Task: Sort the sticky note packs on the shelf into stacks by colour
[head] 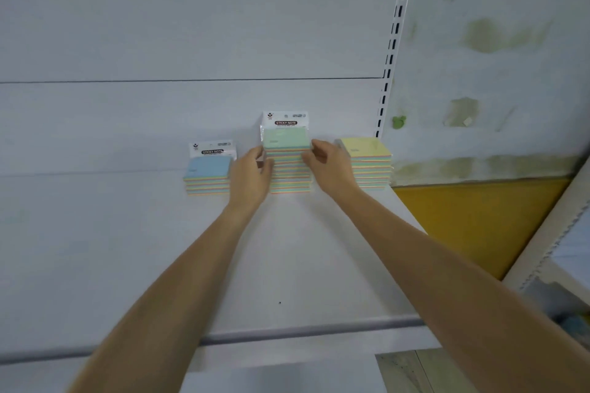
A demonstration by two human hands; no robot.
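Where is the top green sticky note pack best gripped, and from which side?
By its left and right edges, reaching from the front. The green sticky note pack lies flat on top of its stack, gaps separate it from the blue-topped stack and yellow-topped stack, and its header card faces the back panel. The left hand and right hand sit at those edges.

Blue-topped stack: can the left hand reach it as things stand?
Probably yes. The left hand grips the green-topped stack on its left side, right beside the blue-topped stack; nothing stands between them, though it must let go first.
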